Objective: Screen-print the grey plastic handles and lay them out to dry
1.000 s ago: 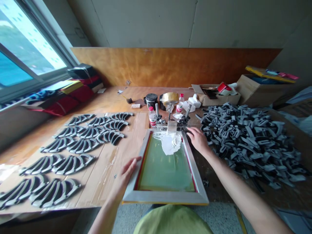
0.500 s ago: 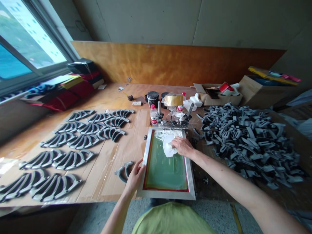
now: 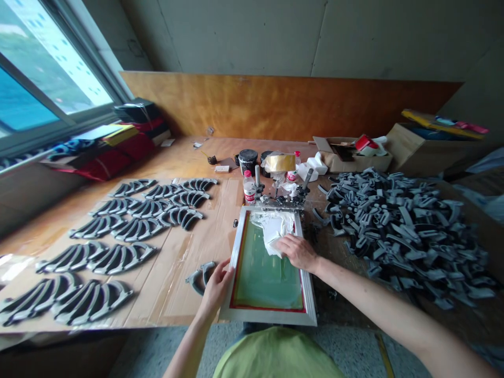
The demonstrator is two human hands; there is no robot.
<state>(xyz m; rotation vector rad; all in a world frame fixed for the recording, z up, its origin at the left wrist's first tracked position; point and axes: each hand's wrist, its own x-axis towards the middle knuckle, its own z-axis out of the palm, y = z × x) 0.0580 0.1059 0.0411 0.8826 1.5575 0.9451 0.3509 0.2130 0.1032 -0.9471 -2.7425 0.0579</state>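
Note:
A silk-screen frame [image 3: 268, 315] with an aluminium rail lies flat on the bench, hinged at the far side to metal clamps [image 3: 281, 200]. Its green mesh [image 3: 263, 278] has a red-taped border. My right hand [image 3: 298, 253] rests on a white rag or paste mass [image 3: 271, 233] on the mesh. My left hand [image 3: 216, 286] grips the frame's left rail. Close beside those fingers, a grey curved moulded part [image 3: 200, 276] lies on the cardboard, partly hidden by my hand.
Rows of similar grey parts [image 3: 136, 229] cover cardboard sheeting [image 3: 212, 247] on the left. A large heap of grey parts [image 3: 405, 236] lies on the right. At the back stand a water bottle [image 3: 249, 188], a black ink tin [image 3: 248, 161], a tape roll [image 3: 280, 163] and cardboard boxes [image 3: 334, 160].
Since the oldest frame, the screen frame has dropped flat and my right hand has moved from its right rail onto the white mass. The grey part has appeared beside my left hand.

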